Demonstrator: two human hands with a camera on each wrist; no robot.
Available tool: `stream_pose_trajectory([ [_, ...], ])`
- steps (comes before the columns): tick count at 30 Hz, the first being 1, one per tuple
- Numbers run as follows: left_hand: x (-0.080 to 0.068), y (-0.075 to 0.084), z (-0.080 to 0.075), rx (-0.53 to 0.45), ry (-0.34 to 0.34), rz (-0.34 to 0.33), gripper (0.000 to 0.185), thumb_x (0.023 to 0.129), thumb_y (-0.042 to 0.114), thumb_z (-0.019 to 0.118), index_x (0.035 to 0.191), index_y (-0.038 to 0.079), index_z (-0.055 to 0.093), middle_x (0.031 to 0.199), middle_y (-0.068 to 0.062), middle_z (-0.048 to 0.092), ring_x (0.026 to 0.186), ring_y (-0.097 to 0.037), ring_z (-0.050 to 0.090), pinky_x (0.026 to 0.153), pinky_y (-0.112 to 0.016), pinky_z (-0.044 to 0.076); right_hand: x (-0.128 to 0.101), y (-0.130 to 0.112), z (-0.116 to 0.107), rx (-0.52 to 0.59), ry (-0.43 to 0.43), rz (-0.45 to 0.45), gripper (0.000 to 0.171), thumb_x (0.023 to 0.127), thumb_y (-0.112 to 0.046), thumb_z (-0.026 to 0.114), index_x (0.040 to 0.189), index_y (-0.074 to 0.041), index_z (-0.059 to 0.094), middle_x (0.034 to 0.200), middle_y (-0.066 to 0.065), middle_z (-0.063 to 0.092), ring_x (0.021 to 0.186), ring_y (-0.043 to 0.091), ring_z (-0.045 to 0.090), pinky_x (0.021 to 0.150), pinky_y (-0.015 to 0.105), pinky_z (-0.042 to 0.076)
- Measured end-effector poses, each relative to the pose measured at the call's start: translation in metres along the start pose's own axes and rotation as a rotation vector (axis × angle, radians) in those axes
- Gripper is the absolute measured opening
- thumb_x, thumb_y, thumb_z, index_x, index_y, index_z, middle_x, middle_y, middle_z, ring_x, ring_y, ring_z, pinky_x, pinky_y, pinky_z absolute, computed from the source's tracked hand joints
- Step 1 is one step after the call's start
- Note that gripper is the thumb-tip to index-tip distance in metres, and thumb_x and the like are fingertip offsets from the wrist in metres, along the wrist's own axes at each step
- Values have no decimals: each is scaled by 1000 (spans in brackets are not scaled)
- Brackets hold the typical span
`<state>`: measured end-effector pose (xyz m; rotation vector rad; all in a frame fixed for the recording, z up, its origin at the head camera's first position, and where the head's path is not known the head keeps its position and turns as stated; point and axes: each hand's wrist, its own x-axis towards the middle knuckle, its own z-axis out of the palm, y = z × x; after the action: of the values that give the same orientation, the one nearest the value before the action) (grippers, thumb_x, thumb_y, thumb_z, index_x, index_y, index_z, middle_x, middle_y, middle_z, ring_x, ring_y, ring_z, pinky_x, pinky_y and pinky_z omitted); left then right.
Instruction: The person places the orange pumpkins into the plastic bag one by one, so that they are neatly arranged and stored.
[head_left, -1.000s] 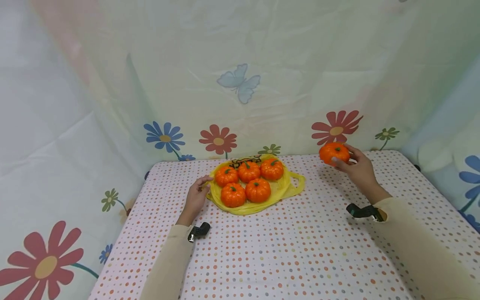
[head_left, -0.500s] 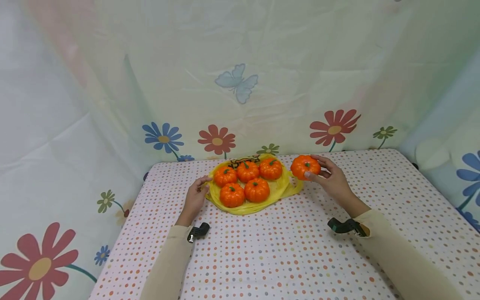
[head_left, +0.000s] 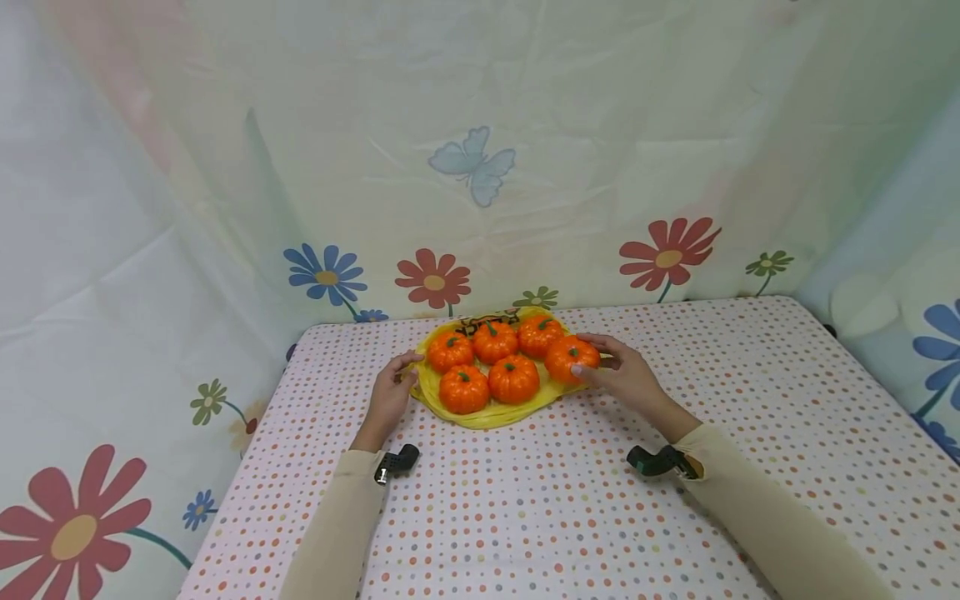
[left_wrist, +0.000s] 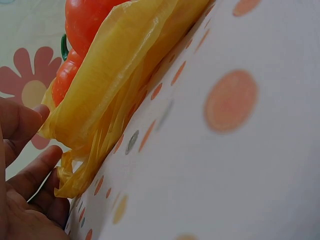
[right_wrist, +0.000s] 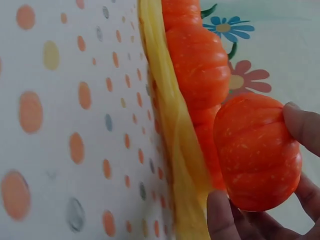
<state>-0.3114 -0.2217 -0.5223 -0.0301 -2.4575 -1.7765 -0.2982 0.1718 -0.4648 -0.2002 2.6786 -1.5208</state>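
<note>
- Polka-dotted surface, backed by pale curtains printed with flowers and a butterfly.
- Held pumpkin: orange, green stem up, at the right edge of the yellow bag, touching or nearly touching the back-right pumpkin of the group.
- Right hand: fingers and thumb curled round that pumpkin, thumb tip and fingertip on opposite sides in the right wrist view; whether the pumpkin rested on the bag could not be told.
- Five other pumpkins on the bag: three in the back row, two in front, packed close together.
- Left hand: at the bag's left edge, fingers loosely bent, pinching the crumpled yellow plastic between thumb and fingers.
- Beige sleeves on both arms, a small black camera at each wrist.
</note>
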Motion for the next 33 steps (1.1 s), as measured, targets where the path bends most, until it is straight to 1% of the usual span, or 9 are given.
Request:
stream_pose_trajectory([
  [3,0,0,0,5,5,0,25,103,17,50,126,17,62,156,-4,41,149,-20,31,116,-48,33,2,3,6,-55,4,8,71,87,-48,70,147,-19,45,150,18,45,125,40,51,93,47,55],
  [7,0,1,2,9,18,5,25,103,16,50,124,18,62,155,-4,42,148,-19,31,117,-48,32,4,7,11,-58,-22,8,71,87,-47,71,147,-19,45,151,17,44,119,38,55,79,37,59],
  [10,1,1,2,17,16,6,25,103,17,50,124,19,62,155,-4,42,148,-19,32,116,-48,33,6,8,13,-56,-49,4,68,89,-44,70,147,-19,45,150,18,44,116,38,57,74,35,59],
  [17,1,0,0,26,12,-26,24,103,19,50,123,21,62,155,-1,42,147,-19,33,115,-46,35,8,10,19,-143,-55,16,65,90,-38,71,146,-17,44,149,19,45,122,38,53,101,51,48],
  [22,1,2,0,43,12,-40,24,103,20,50,123,23,62,155,0,42,148,-18,32,118,-45,32,7,13,19,-131,-63,20,76,84,-41,76,147,-17,40,149,20,43,126,41,50,104,57,44],
  [25,-1,2,0,45,14,-41,24,103,20,49,124,22,61,156,-1,41,148,-18,31,119,-46,30,6,14,16,-89,-58,7,81,83,-44,76,150,-19,37,155,18,35,129,42,46,101,57,45],
  [29,-1,0,-2,49,14,-28,25,103,20,49,124,22,61,154,0,43,147,-19,33,118,-47,31,6,14,10,1,27,0,71,92,-44,66,152,-21,36,157,18,31,124,40,49,84,44,56],
  [31,0,0,-2,44,11,-16,25,103,20,50,125,22,61,152,1,46,144,-20,36,116,-47,33,7,15,6,31,115,-11,62,98,-43,57,151,-19,37,153,20,37,115,38,52,73,34,55],
  [33,1,1,-2,43,5,-11,25,102,20,50,125,23,61,150,3,47,142,-21,39,115,-47,35,8,18,3,51,217,-18,54,102,-41,49,149,-15,41,145,20,44,105,35,53,67,26,49],
])
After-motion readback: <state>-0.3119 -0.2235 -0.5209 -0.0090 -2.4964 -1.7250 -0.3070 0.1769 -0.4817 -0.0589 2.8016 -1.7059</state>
